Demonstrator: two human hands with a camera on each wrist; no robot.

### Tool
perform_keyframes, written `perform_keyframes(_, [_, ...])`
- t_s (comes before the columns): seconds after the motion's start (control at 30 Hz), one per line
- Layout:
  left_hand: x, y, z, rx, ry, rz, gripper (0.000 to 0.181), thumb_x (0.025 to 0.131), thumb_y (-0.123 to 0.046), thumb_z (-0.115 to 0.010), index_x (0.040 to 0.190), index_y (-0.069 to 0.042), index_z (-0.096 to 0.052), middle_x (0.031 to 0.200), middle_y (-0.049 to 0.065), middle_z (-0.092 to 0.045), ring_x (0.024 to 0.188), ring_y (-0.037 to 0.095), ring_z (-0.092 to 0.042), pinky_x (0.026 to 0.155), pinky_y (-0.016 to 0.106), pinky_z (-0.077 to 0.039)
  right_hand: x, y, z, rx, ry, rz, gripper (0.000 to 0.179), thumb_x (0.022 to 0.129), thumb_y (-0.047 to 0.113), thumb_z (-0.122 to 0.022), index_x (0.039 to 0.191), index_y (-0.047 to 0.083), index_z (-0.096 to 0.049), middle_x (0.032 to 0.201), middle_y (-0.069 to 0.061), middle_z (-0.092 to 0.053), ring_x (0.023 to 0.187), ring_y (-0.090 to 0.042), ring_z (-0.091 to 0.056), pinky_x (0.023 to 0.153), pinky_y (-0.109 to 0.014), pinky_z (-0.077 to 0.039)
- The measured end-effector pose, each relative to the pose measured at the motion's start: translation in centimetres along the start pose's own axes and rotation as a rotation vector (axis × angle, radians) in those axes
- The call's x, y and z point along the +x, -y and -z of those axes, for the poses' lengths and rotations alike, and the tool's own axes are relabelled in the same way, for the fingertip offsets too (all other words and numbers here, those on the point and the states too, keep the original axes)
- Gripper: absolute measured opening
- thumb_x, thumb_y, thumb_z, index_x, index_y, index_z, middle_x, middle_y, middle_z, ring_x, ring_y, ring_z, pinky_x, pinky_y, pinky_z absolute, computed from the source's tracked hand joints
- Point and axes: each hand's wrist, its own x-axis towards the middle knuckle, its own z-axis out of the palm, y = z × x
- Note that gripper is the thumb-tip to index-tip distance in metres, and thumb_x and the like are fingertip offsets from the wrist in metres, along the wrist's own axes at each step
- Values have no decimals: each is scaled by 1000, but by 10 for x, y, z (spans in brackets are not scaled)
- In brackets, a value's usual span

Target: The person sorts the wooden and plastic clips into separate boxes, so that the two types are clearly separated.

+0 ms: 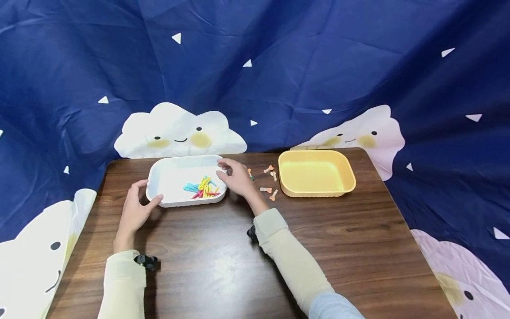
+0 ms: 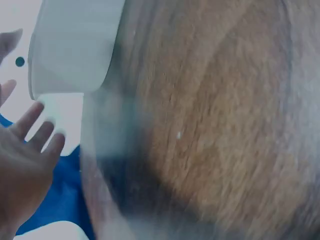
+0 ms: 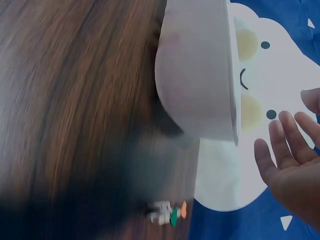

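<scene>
A white plastic basin (image 1: 171,179) stands at the back left of the table, with a small pile of blue, yellow and red clothespins (image 1: 205,188) in its front right part. My left hand (image 1: 136,209) is at the basin's left end, thumb toward the front rim and fingers along the side. In the left wrist view its fingers (image 2: 42,132) are spread and fairly straight beside the basin's corner. Over the right end of the basin is my right hand (image 1: 237,178). The right wrist view shows its fingers (image 3: 285,145) loosely bent, holding nothing, beside the basin's wall (image 3: 197,70).
Right of the basin, several small pale clips with orange ends (image 1: 266,189) lie scattered on the brown wooden table (image 1: 318,248). Beyond them stands a yellow basin (image 1: 314,177) with nothing in it. A blue curtain (image 1: 279,66) with printed clouds hangs behind the table.
</scene>
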Motion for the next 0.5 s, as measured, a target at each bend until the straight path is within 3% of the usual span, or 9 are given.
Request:
perform_keyframes(0.13, [1,-6,4,186,-34,-47,68,91,-34,-75,144,-4,-45,136,28,-44,120,44,-40,96,55,-32,-5,-3,11,-128,-38,35,43,99,25,-66,139,10,-61,134,-6,-63,126,-24,-56,105,-38,-43])
perform_keyframes(0.27, [3,-17,1,242,-9,-107,69,90,-33,-76,142,-1,-46,140,28,-43,129,48,-37,104,61,-29,-10,-7,21,-250,-86,81,43,98,27,-67,137,10,-63,137,-6,-61,130,-25,-53,109,-39,-40])
perform_keyframes(0.5, [6,-40,-19,338,30,-228,63,88,-31,-78,135,0,-51,139,26,-46,132,49,-36,109,61,-27,-23,-10,40,-456,-103,129,46,101,35,-63,139,10,-62,142,-8,-57,131,-27,-49,107,-44,-38])
